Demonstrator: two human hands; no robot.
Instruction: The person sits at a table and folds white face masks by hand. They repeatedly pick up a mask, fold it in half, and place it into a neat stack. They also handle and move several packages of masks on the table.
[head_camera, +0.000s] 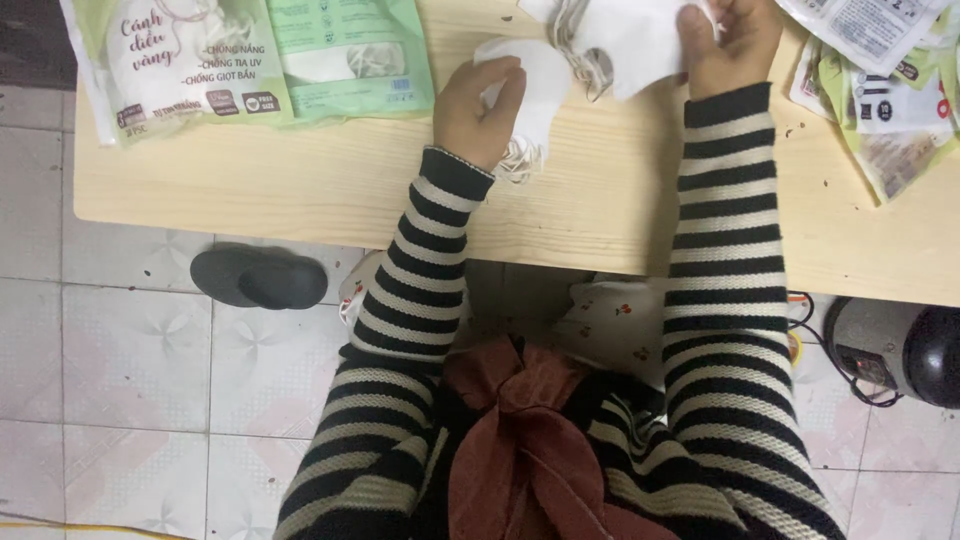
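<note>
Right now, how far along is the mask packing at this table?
Done: sealed green packets lie at the table's far left. In hand: the left hand presses a white mask, and the right hand grips white fabric. Left: loose packets at right.

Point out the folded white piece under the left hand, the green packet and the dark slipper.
folded white piece (545, 80), head view, bare cloth beside the fingers.
left hand (478, 110), head view, back of hand.
green packet (350, 55), head view, front face.
dark slipper (260, 278), head view, upper.
</note>
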